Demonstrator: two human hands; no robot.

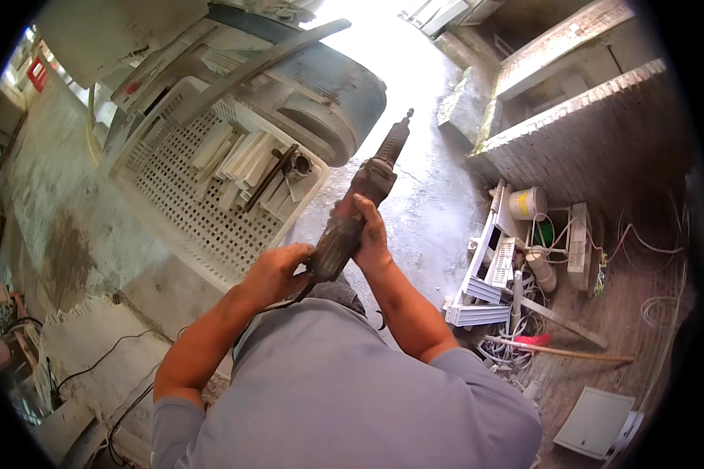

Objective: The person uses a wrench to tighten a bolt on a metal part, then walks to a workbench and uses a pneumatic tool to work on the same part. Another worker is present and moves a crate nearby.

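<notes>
In front of my waist I hold a dusty dark die grinder (340, 234), its narrow nose and small bit pointing up and slightly right, away from me. My right hand (374, 241) wraps around the right side of its body, with the palm side partly hidden. At the rear end, my left hand (275, 275) grips with thumb and fingers closed against the casing. Just left of the tool stands a white perforated plastic crate (163, 225). Several pale flat slabs (242, 160) lean together inside it, beside a dark metal piece with a round end (297, 166).
Beyond the crate sits a dusty blue-grey rounded tub (344, 82) with a long bar (266, 59) across it. A brick wall (579, 117), white bucket (528, 203), metal frames and tangled cables (504, 356) lie right. Black cables (125, 338) cross the lower left.
</notes>
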